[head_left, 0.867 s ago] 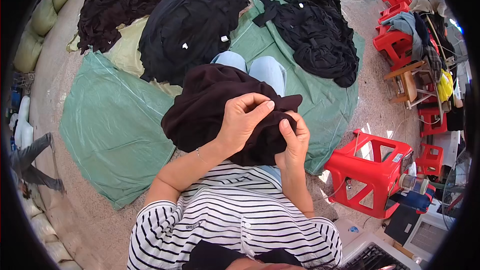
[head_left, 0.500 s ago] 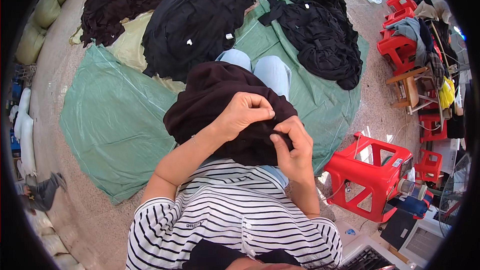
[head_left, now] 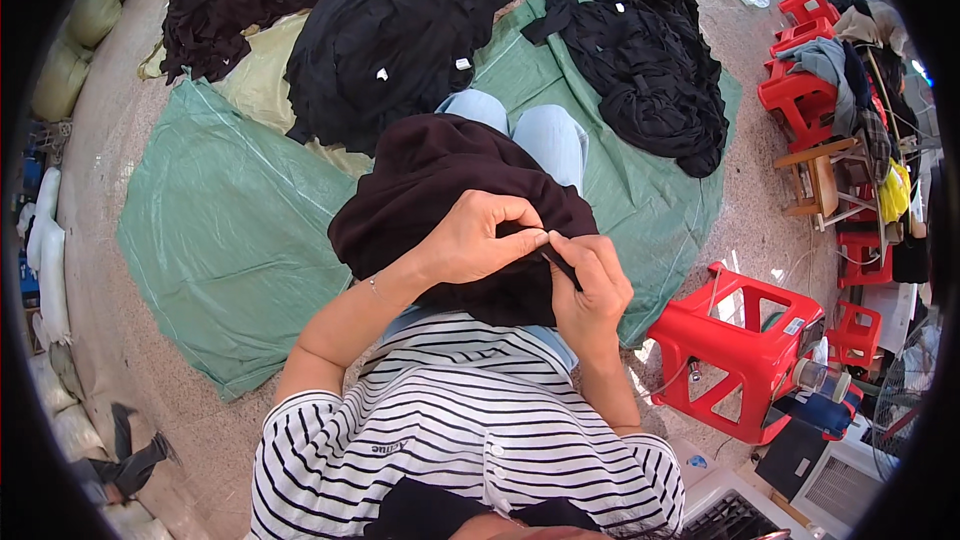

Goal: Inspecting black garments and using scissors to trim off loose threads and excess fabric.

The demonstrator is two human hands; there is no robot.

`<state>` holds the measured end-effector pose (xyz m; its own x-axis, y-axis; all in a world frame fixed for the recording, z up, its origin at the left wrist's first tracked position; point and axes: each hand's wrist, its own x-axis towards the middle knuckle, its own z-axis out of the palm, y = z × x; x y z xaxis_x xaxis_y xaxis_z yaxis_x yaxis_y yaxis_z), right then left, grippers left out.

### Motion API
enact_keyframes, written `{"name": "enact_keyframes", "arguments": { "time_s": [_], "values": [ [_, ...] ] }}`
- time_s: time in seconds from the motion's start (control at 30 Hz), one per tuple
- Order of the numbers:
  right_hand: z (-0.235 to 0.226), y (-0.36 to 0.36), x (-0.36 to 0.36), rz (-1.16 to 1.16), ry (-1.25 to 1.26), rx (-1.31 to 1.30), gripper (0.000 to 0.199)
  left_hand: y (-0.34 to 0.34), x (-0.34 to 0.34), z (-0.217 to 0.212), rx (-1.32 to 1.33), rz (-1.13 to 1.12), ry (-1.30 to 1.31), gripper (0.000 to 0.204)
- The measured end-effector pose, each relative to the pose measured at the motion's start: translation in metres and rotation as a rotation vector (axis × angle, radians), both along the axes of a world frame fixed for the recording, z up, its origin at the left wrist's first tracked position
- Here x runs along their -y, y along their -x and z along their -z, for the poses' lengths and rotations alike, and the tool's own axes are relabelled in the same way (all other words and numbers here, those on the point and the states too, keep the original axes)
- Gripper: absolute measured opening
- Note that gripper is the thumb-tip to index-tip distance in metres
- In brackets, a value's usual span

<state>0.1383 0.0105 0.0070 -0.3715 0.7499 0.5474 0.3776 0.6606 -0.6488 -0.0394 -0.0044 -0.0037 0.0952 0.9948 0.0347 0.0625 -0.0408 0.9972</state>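
Dark maroon cloth [head_left: 430, 175]; black-and-white striped shirt [head_left: 430, 420]; green sheet [head_left: 230, 250]; red stool [head_left: 720, 348].

Speckled floor [head_left: 110, 160]: green sheet [head_left: 230, 240], pale yellow sheet [head_left: 255, 80], red stool [head_left: 690, 328]. On green sheet: black cloth heap [head_left: 650, 80].

I see the left hand [head_left: 490, 238] and right hand [head_left: 592, 285] pinching dark cloth [head_left: 425, 175], close together, over pale jeans [head_left: 553, 145]; a black heap [head_left: 655, 90] lies on a green sheet [head_left: 665, 250] nearby.
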Motion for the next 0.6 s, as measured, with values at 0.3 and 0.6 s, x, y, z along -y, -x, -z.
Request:
{"name": "enact_keyframes", "arguments": {
  "time_s": [0.3, 0.6],
  "values": [
    [0.012, -0.004, -0.003, -0.072, 0.055, 0.023, 0.029, -0.006, 0.013, 0.014, -0.189, -0.032, -0.136, 0.014],
    [0.013, -0.004, -0.002, -0.083, 0.174, 0.030, 0.027, -0.007, 0.025, 0.010, -0.268, -0.055, -0.213, 0.021]
  ]
}}
